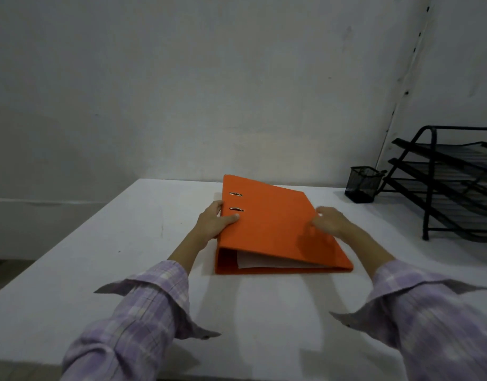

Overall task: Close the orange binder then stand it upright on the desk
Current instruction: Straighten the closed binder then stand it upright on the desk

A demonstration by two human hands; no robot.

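The orange binder (275,224) lies flat on the white desk (71,270), cover down, with its spine to the left and white paper showing at the near open end. My left hand (213,221) grips the spine edge, thumb on top of the cover near the two metal slots. Over the cover's right edge hovers my right hand (329,222), blurred, with fingers spread and nothing in it. Whether it touches the cover I cannot tell.
A black mesh pen cup (362,184) stands at the back right. Beside it, further right, is a black wire tiered paper tray (451,182). The wall runs close behind the desk's far edge. The desk's left edge slants off to the left.
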